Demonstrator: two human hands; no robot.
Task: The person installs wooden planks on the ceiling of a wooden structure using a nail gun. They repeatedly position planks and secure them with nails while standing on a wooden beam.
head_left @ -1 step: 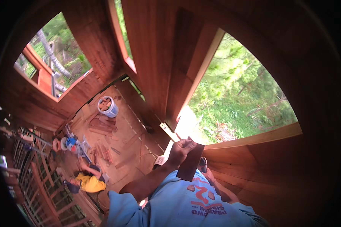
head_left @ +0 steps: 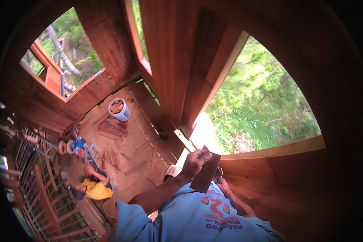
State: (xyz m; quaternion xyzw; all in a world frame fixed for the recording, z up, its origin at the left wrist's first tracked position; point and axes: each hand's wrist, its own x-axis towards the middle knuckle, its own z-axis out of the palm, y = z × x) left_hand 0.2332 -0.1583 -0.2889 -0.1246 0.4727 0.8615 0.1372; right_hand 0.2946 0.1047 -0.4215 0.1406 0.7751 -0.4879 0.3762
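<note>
— Wooden walls and a plank-strewn floor on my feed. What's changed?

— Framing, mostly. Room sits slightly right and higher than in the earlier frame. Left hand and dark flat piece are a touch further right in view, same grip. I see no other clear change.

— Fingers?

— Left: pinching the piece near its upper left edge, thumb over the face. It's held tilted in front of the blue shirt. Right forearm shows beyond it, but I can't make out that hand, so can't tell its fingers.

— Counts?

— One flat piece. One white-and-blue bucket, loaded with wood offcuts; they overlap, no firm number. Two big window openings, upper left and right, plus one narrow gap between. One co-worker, yellow shirt, dark cap, low at left near one blue machine. One pale bar just past the left hand. Loose boards: heap beside the bucket, others scattered. Can't count those cleanly.
</note>
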